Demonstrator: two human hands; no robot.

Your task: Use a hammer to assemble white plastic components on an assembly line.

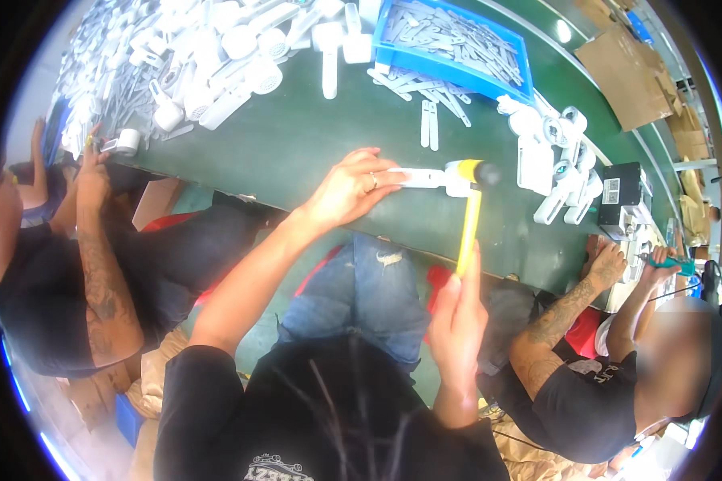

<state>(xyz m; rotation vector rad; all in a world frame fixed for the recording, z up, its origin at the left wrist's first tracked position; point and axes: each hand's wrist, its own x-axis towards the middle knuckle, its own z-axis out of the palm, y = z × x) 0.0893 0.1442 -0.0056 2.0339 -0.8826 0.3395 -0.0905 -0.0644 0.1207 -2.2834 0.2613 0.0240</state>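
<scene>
My left hand (349, 188) is closed on the handle end of a white plastic part (423, 178) with a long grip and a wider head, held just over the green table (297, 152). In my right hand (457, 325) I grip a small hammer (469, 232) by its yellow handle. Its yellow and black head lies over the wide end of the white part; whether the two touch I cannot tell. Beyond my hands, two thin grey-white strips (430, 126) lie side by side on the table.
A blue bin (529, 56) full of thin strips stands at the back, more strips spilling in front. White plastic parts (241, 48) heap at the far left; others (557, 160) lie right. Co-workers sit on both sides; the right one (569, 305) works beside a black box (624, 196).
</scene>
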